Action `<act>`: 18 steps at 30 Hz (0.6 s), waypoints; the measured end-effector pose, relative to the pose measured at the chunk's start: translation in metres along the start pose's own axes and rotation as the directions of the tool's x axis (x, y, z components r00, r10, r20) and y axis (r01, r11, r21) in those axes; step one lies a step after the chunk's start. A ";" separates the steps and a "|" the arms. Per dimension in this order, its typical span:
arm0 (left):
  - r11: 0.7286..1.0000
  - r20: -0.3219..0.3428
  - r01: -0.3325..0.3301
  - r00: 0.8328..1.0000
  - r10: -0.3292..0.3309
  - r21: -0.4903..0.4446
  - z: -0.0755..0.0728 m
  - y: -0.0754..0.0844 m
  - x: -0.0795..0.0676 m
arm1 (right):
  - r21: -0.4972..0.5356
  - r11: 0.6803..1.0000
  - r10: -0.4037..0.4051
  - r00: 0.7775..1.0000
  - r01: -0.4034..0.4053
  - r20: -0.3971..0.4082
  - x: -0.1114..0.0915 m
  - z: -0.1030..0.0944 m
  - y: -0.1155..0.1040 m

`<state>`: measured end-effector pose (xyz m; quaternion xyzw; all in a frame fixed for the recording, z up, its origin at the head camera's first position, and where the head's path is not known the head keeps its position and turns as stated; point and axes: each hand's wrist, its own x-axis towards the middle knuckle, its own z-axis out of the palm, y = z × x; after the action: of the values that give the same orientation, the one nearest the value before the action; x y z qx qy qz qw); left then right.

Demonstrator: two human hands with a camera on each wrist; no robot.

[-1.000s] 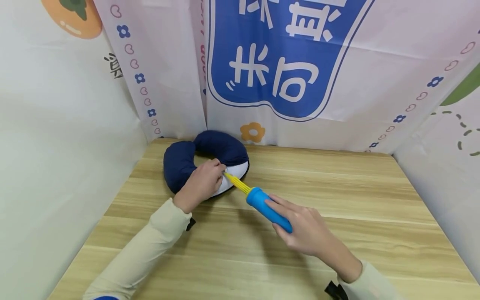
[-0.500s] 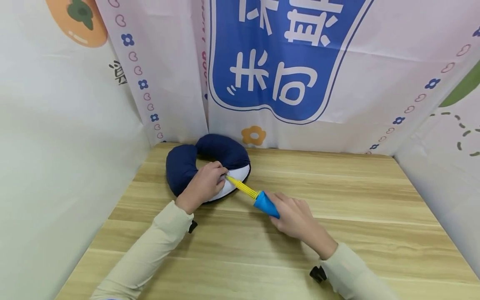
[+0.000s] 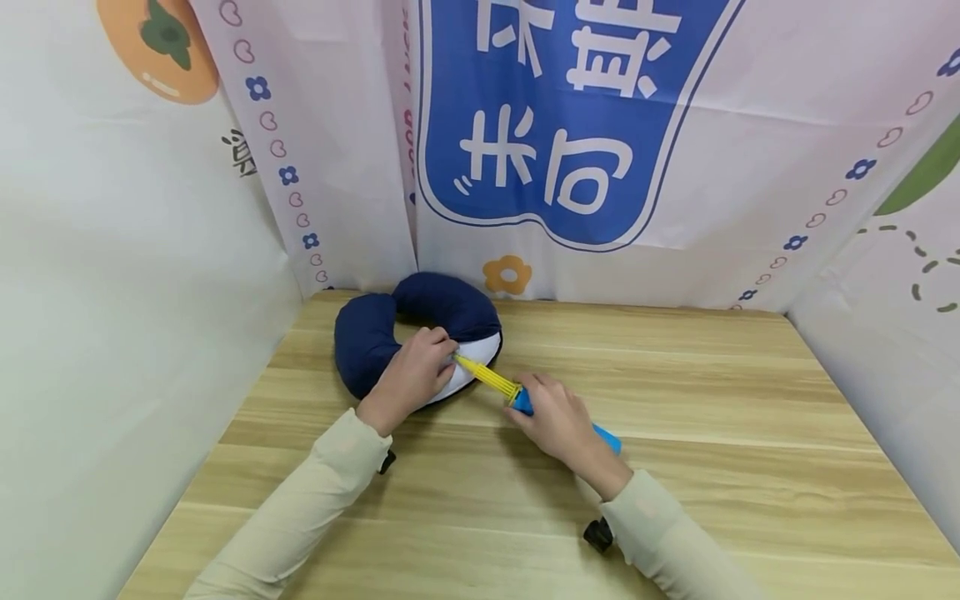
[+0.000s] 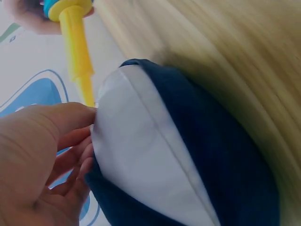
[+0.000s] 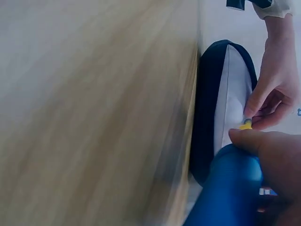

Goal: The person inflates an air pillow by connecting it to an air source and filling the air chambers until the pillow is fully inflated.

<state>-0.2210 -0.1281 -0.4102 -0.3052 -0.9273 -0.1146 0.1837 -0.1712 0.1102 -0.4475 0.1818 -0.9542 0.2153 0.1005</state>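
Covered and cropped

The left hand (image 3: 414, 369) hides part of the pillow (image 3: 452, 306), the right hand (image 3: 555, 421) the middle of the pump (image 3: 492, 379); what its tip meets seems too small to tell. The right wrist view crops the pump and blurs the tabletop (image 5: 94, 117)

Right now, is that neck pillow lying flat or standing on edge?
Flat: the neck pillow shows its U-shape from above, resting on the wooden table.

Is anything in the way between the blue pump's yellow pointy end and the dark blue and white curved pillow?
Nothing visible blocks it. The right hand grips the blue cylindrical pump, and its tapered yellow nozzle reaches the fingertips of the left hand, at the white panel of the navy U-shaped fabric pillow.
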 end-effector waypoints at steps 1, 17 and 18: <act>1.000 -0.006 0.000 1.000 0.000 0.005 0.000 0.000 -0.001 | 0.020 1.000 0.005 1.000 -0.005 -0.008 0.000 0.001 0.000; 0.994 -0.122 -0.037 0.991 0.049 0.102 0.015 0.007 -0.001 | -0.149 0.962 -0.251 0.958 0.230 -0.137 0.002 -0.026 0.012; 0.992 -0.123 -0.040 0.991 0.055 0.118 0.016 0.009 0.000 | -0.161 0.956 -0.266 0.955 0.245 -0.128 0.002 -0.029 0.013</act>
<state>-0.2198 -0.1164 -0.4240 -0.3084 -0.9114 -0.0755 0.2618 -0.1750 0.1332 -0.4260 0.2796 -0.9255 0.1442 0.2110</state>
